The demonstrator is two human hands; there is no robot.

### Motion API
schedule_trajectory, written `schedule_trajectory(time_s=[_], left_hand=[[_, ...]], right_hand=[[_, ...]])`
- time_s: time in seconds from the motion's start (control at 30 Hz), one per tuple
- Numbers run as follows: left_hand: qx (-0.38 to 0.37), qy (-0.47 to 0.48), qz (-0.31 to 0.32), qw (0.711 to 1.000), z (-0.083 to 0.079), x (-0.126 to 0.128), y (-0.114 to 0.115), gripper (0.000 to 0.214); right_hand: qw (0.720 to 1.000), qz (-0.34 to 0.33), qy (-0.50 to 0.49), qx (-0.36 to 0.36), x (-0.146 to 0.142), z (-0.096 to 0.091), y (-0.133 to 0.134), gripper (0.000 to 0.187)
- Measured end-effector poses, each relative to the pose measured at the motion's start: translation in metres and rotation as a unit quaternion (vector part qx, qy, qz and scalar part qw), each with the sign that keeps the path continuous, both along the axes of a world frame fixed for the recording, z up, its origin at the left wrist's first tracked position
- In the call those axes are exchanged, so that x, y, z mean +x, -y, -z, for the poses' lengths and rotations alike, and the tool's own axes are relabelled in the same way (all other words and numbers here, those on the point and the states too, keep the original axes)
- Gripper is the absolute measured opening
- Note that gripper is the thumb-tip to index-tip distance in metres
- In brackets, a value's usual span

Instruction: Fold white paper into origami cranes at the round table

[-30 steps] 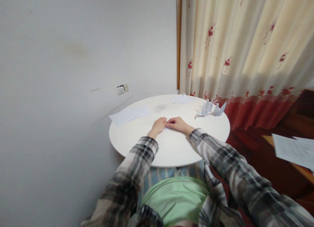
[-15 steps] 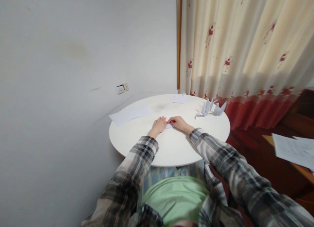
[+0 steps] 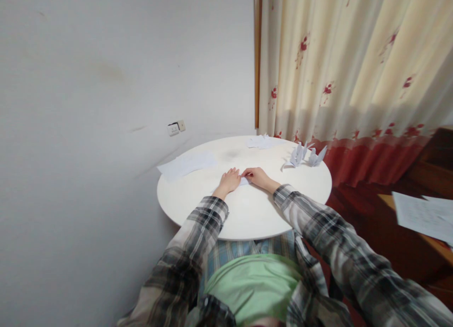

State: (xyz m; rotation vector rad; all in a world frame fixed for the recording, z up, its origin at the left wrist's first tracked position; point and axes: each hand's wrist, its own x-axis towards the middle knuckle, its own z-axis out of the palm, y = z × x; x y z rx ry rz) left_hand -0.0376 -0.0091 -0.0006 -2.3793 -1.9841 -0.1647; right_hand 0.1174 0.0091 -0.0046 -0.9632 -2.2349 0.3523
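Note:
A small piece of white paper [image 3: 244, 180] lies flat on the round white table [image 3: 247, 213]. My left hand [image 3: 230, 180] rests on its left part with the fingers stretched flat on it. My right hand [image 3: 256, 176] is at its right side, fingers curled together and pinching the paper's edge. Most of the paper is hidden under the two hands. Both arms wear plaid sleeves.
Two folded paper cranes [image 3: 304, 156] stand at the table's far right. A white sheet [image 3: 187, 165] lies at the far left and crumpled paper [image 3: 261, 141] at the back. A floral curtain [image 3: 354, 72] hangs behind. Papers [image 3: 423, 217] lie on a wooden surface at right.
My hands have drawn slightly apart, so a strip of the white paper shows between them. Everything else has stayed in place.

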Motion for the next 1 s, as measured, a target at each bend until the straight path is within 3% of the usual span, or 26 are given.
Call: schedule_trajectory(time_s=[0.23, 1.0], left_hand=[[0.004, 0.004, -0.010, 1.000, 0.000, 0.001, 0.000, 0.048], [0.015, 0.013, -0.020, 1.000, 0.001, 0.000, 0.000, 0.047]], right_hand=[[0.998, 0.008, 0.055, 0.012, 0.000, -0.001, 0.003, 0.025], [0.999, 0.041, 0.017, -0.013, 0.001, -0.011, 0.006, 0.021]])
